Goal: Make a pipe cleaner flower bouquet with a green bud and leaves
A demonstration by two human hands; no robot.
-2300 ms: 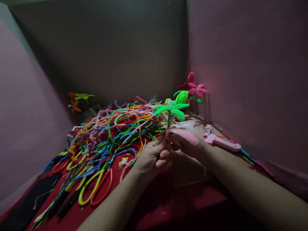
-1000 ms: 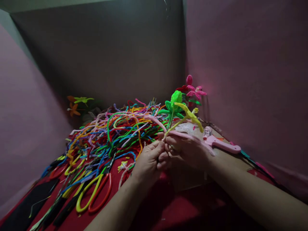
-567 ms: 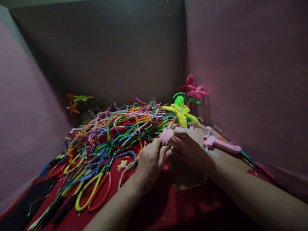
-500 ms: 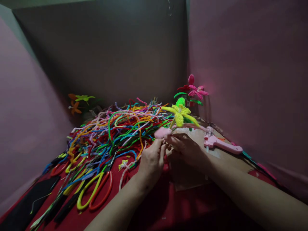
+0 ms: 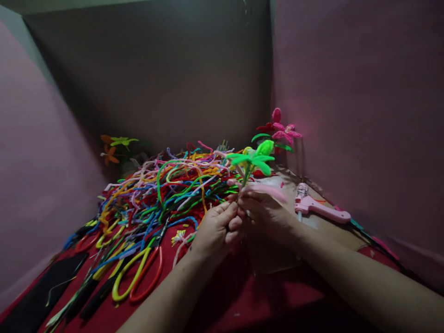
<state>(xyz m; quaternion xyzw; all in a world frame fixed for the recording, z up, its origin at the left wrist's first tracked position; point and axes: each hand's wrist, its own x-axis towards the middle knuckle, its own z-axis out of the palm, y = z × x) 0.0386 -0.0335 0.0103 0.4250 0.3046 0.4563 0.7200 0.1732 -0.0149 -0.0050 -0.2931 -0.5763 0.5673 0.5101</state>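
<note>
A pipe-cleaner flower (image 5: pixel 255 159) stands upright above my fingers, with bright green petals or leaves showing and some yellow behind them. Its thin stem runs down into both hands. The fingers of my left hand (image 5: pixel 218 229) are closed round the lower stem. Beside it, my right hand (image 5: pixel 268 215) pinches the stem just under the flower. A fuzzy pink pipe-cleaner piece (image 5: pixel 268 189), smeared by motion, sticks out to the right above my right hand, and a pink end shows left of the stem. Where the pink piece joins the stem is hidden by my fingers.
A tangled heap of coloured pipe cleaners (image 5: pixel 180 180) lies at left. In front are scissors (image 5: pixel 157 273) with yellow and red handles. A pink glue gun (image 5: pixel 321 209) lies at right on a board (image 5: pixel 274 261). Pink flowers (image 5: pixel 286 133) and orange flowers (image 5: pixel 110 154) stand behind.
The flower has turned in my hands: its yellow face was toward me, and now the green side shows. The pink piece has swung from left of the stem to the right.
</note>
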